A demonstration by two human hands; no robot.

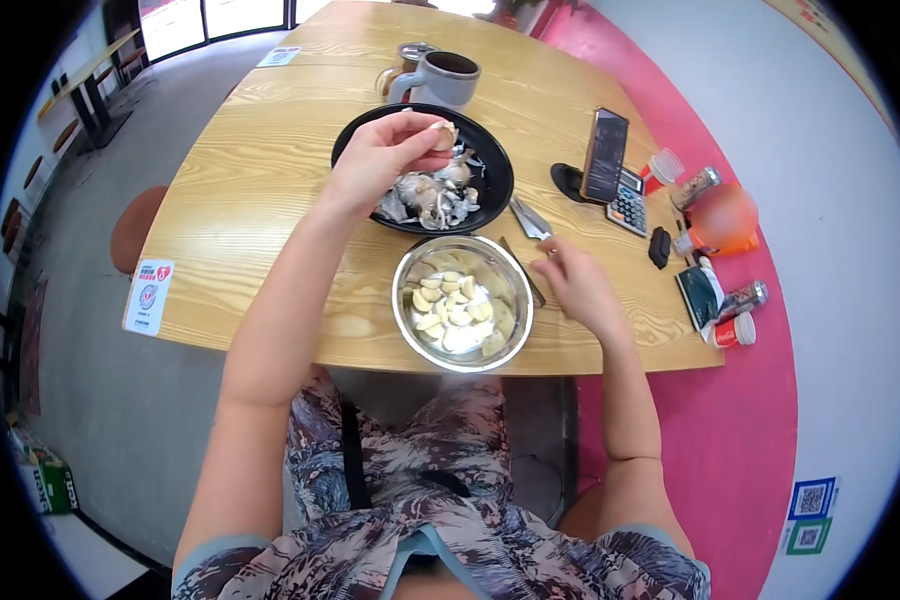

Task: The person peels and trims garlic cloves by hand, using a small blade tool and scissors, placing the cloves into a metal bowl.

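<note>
My left hand [380, 160] is raised over a black bowl [503, 195], pinching a garlic clove [444, 136] between thumb and fingertips. Garlic bulbs and loose papery skins [432, 200] lie in that bowl. Closer to me, a shiny steel bowl [403, 325] contains several peeled garlic cloves [458, 310]. To the right of it, my right hand [582, 287] is low over the table with its fingers curled. A pointed metal knife blade [532, 219] extends from those fingertips, angled away to the left; its handle is mostly hidden. Beside the steel bowl lies a dark, narrow strip [526, 272].
A grey mug [450, 82] and a lidded glass jar [414, 55] stand behind the black bowl. On the right are a phone on a stand [605, 155], a calculator [628, 203], a black case [660, 247], shakers and an orange container [725, 220]. The table's front edge [620, 370] is near my body.
</note>
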